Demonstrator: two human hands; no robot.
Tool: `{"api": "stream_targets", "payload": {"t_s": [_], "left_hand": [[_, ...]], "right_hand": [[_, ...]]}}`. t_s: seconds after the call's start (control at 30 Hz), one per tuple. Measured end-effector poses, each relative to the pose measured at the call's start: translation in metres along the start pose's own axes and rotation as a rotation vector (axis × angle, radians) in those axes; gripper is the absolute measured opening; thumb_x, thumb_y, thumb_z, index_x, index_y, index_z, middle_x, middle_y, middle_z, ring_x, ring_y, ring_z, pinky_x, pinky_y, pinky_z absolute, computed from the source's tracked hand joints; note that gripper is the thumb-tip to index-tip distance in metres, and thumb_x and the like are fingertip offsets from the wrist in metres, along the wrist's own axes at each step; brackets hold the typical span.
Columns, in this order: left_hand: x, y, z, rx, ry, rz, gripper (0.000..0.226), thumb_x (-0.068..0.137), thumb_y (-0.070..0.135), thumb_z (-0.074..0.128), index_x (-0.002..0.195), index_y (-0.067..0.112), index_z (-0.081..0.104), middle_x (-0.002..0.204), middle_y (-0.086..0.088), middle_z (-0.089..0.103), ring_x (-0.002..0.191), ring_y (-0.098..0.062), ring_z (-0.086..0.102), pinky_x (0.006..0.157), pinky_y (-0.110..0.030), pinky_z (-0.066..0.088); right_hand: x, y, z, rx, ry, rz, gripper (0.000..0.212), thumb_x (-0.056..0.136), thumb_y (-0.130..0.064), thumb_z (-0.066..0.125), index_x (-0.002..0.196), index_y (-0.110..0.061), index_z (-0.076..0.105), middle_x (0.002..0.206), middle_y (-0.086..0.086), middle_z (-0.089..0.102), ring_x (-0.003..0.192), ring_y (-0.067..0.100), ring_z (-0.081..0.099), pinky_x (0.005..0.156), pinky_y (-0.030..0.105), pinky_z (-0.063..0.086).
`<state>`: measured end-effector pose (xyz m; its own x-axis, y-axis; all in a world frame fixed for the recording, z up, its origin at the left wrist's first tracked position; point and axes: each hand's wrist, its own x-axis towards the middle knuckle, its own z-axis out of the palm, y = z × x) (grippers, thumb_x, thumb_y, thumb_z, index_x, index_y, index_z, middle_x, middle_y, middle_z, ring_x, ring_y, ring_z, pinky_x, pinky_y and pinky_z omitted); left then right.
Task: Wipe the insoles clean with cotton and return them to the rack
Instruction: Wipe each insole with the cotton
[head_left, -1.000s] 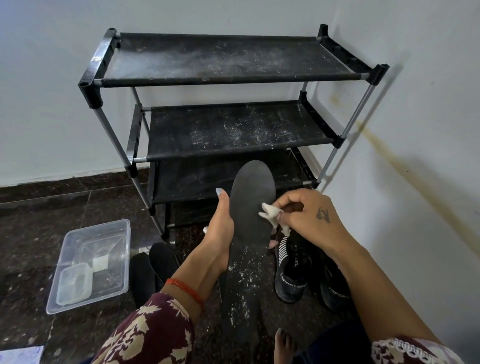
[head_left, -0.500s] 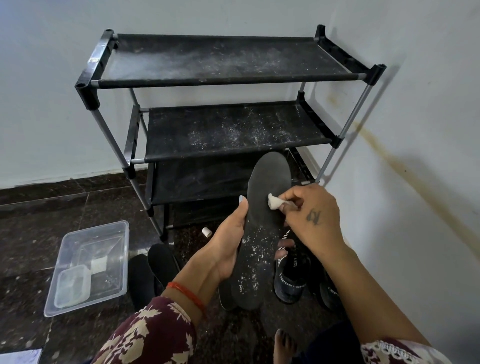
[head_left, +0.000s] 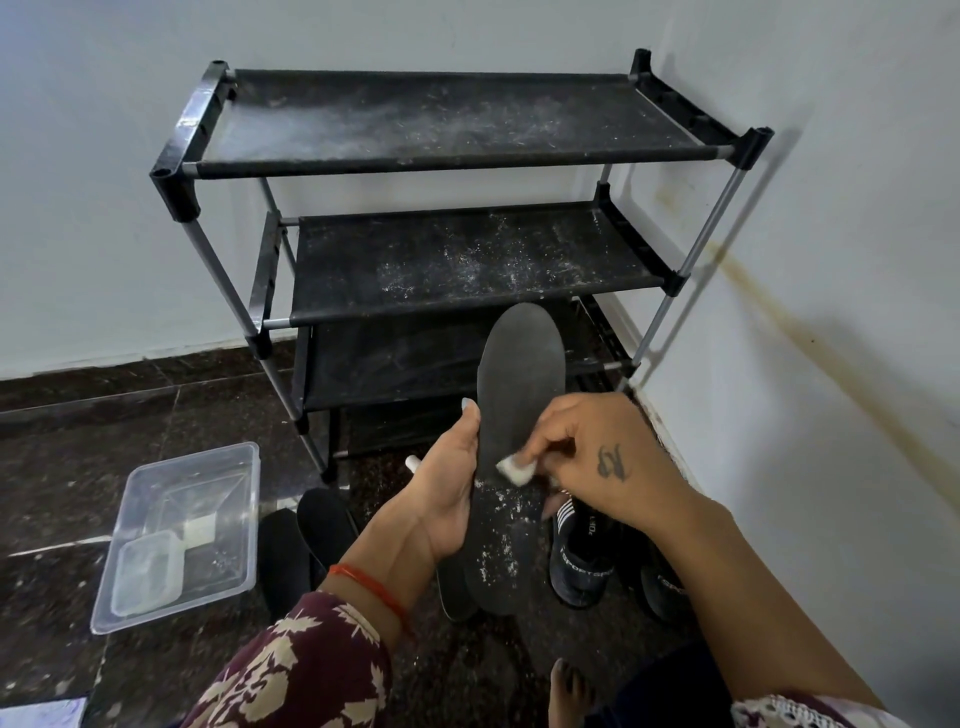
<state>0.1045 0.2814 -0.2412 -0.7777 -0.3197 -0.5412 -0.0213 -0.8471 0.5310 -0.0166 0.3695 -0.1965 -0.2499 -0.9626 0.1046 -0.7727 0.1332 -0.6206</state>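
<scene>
Left hand (head_left: 441, 499): fingers curled round insole (head_left: 514, 457) | right hand (head_left: 597, 457): fingers pinching cotton (head_left: 515, 472) against insole

A home, by the look of it — the corner of a room or entry where shoes are kept. A black three-tier shoe rack (head_left: 457, 156) stands against plain white walls (head_left: 831, 260) on a dark polished stone floor (head_left: 78, 441), with sneakers (head_left: 582, 561) beside it and the person's bare foot (head_left: 569, 691) showing.
</scene>
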Motion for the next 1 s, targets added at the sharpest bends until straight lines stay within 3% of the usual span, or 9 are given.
{"api": "stream_targets", "payload": {"t_s": [0.13,0.23,0.3,0.37,0.47,0.6,0.7,0.87,1.0], "left_hand": [[-0.002,0.002,0.003,-0.063,-0.054,-0.037,0.075,0.091,0.067,0.021,0.112,0.010,0.064,0.105,-0.019,0.069,0.082,-0.034,0.070,0.072,-0.044,0.057],[0.001,-0.002,0.002,-0.071,-0.017,-0.046,0.075,0.089,0.068,0.023,0.109,0.011,0.067,0.109,-0.017,0.068,0.092,-0.031,0.066,0.087,-0.045,0.050],[0.004,-0.004,0.000,-0.083,0.015,-0.049,0.075,0.090,0.067,0.024,0.112,0.010,0.068,0.117,-0.016,0.066,0.102,-0.030,0.062,0.098,-0.046,0.042],[0.003,-0.004,0.000,-0.096,0.042,-0.049,0.074,0.091,0.065,0.026,0.109,0.007,0.068,0.112,-0.016,0.068,0.098,-0.030,0.064,0.092,-0.046,0.047],[0.002,-0.002,0.001,-0.056,0.045,-0.028,0.072,0.094,0.061,0.026,0.096,0.006,0.073,0.094,-0.013,0.073,0.080,-0.024,0.071,0.068,-0.033,0.058],[0.001,0.000,0.004,0.010,0.074,0.008,0.068,0.096,0.058,0.020,0.102,0.010,0.067,0.092,-0.008,0.074,0.079,-0.018,0.071,0.071,-0.029,0.054],[0.001,-0.001,0.005,-0.049,0.037,-0.006,0.074,0.093,0.063,0.019,0.104,0.007,0.067,0.101,-0.014,0.072,0.085,-0.025,0.071,0.075,-0.038,0.056],[0.003,-0.005,0.007,-0.121,-0.070,-0.045,0.080,0.089,0.070,0.018,0.120,0.009,0.061,0.119,-0.020,0.064,0.098,-0.036,0.066,0.086,-0.056,0.048],[0.004,-0.006,0.006,-0.106,-0.046,-0.056,0.079,0.089,0.069,0.020,0.111,0.008,0.064,0.105,-0.020,0.069,0.085,-0.032,0.070,0.076,-0.049,0.055]], "right_hand": [[0.001,0.004,-0.004,-0.001,0.271,0.102,0.021,0.071,0.001,0.072,0.079,-0.019,0.075,0.078,-0.011,0.063,0.066,-0.004,0.055,0.065,0.006,0.044],[0.000,-0.004,0.006,0.027,0.103,0.182,0.019,0.074,-0.004,0.071,0.083,-0.020,0.073,0.077,-0.013,0.060,0.064,0.001,0.059,0.063,0.018,0.054],[-0.001,-0.011,0.012,0.177,0.015,0.214,0.017,0.076,-0.003,0.070,0.085,-0.017,0.072,0.074,-0.008,0.063,0.061,0.008,0.063,0.049,0.026,0.056],[-0.002,-0.015,0.012,0.286,-0.050,0.199,0.016,0.075,-0.004,0.072,0.085,-0.016,0.071,0.075,-0.005,0.064,0.062,0.009,0.065,0.041,0.021,0.051],[-0.003,-0.016,0.006,0.336,-0.188,0.124,0.019,0.071,-0.001,0.075,0.079,-0.018,0.072,0.073,-0.005,0.067,0.064,0.005,0.064,0.049,0.011,0.048],[-0.007,-0.014,-0.002,0.245,-0.283,0.047,0.021,0.068,-0.001,0.074,0.073,-0.021,0.076,0.077,-0.007,0.068,0.068,0.009,0.063,0.064,0.025,0.053],[-0.008,-0.008,-0.007,0.134,-0.222,0.068,0.023,0.067,0.001,0.072,0.070,-0.021,0.076,0.075,-0.010,0.066,0.067,0.005,0.063,0.063,0.021,0.054],[-0.004,0.001,-0.004,0.037,0.187,0.131,0.024,0.075,0.002,0.065,0.081,-0.019,0.074,0.085,-0.009,0.062,0.070,-0.003,0.057,0.064,0.005,0.045],[-0.006,-0.012,0.009,0.245,0.000,0.215,0.017,0.080,-0.003,0.067,0.088,-0.018,0.072,0.086,-0.007,0.063,0.066,0.006,0.064,0.043,0.015,0.050]]}}
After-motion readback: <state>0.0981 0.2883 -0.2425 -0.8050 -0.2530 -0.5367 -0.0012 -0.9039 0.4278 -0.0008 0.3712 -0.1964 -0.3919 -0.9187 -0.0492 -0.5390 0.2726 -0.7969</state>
